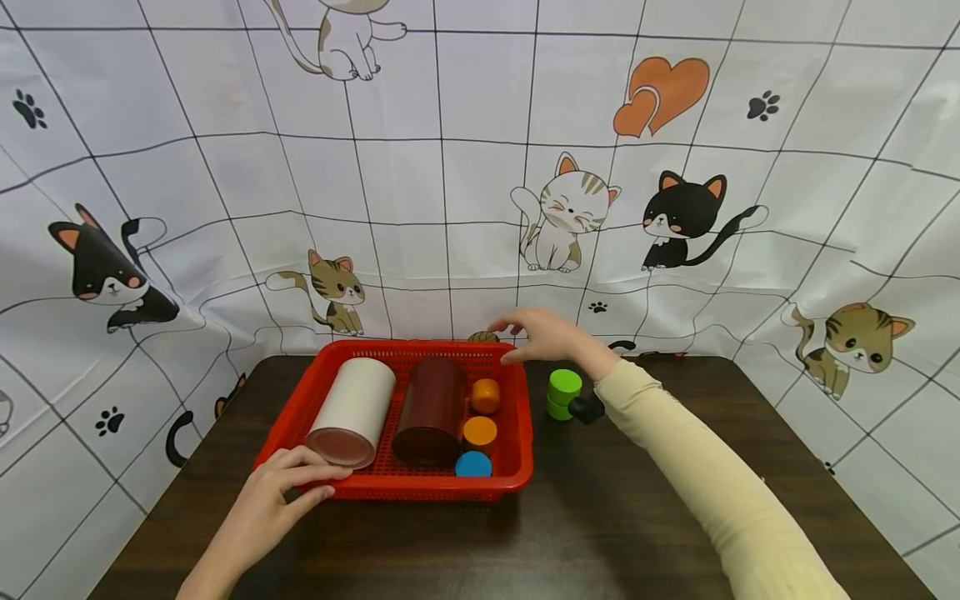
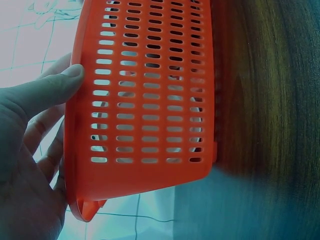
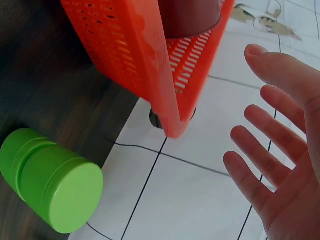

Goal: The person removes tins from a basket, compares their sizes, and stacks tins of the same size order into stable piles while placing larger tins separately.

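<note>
A red plastic basket (image 1: 420, 482) with slotted walls sits on the dark wooden table. Inside lie a white cylinder (image 1: 362, 400) and a dark brown cylinder (image 1: 435, 404), side by side. Along its right side stand a small orange-brown piece (image 1: 485, 397), a yellow-orange-topped one (image 1: 480, 432) and a blue-topped one (image 1: 473, 464). My left hand (image 1: 273, 500) grips the basket's front rim near the left corner, thumb (image 2: 75, 71) outside and fingers past the rim. My right hand (image 1: 543, 335) hovers by the back right corner, fingers apart and holding nothing; in the right wrist view a gap separates it from the rim.
A green lidded container (image 1: 564, 393) stands on the table (image 1: 645, 500) right of the basket, close to my right forearm. Behind the table hangs a white sheet (image 1: 480, 183) with a grid and cartoon cats, its lower part near the basket's back rim.
</note>
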`<state>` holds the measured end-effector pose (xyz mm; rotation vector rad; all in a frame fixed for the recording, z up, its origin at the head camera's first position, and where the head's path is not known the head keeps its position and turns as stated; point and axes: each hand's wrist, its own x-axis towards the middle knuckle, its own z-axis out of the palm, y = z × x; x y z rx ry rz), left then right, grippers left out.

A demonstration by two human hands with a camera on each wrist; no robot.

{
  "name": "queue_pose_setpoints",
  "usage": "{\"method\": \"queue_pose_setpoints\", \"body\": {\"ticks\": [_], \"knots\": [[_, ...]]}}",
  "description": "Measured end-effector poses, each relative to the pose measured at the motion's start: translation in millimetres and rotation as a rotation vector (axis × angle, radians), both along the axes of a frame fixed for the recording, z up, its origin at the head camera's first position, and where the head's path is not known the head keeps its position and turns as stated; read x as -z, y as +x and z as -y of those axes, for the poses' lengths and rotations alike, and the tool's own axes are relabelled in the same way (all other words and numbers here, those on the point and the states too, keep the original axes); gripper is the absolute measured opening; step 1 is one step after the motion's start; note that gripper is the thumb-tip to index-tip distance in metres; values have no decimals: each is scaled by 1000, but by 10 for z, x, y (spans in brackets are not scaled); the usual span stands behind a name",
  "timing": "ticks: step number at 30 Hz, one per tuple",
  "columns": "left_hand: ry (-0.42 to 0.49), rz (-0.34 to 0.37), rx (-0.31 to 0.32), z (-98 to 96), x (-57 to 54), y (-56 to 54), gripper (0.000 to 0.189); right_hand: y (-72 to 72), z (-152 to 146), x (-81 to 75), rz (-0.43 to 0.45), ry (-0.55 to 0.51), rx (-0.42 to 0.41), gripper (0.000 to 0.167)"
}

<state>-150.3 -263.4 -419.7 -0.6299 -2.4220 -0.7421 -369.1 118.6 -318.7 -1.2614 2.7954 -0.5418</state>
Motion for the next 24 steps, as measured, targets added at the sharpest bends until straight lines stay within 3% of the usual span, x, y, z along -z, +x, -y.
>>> {"method": "queue_pose_setpoints", "body": {"ticks": [6,13,24], "knots": [[-2,11,-8,8,-11,5,48,40,153,-28,4,55,-55,52],[-4,20,-17,-4,-13,20,44,135,319,-34,-20,192,-112,51],[0,19,-12,-2,-5,27,44,289,511,29,69,350,-192,44]]}}
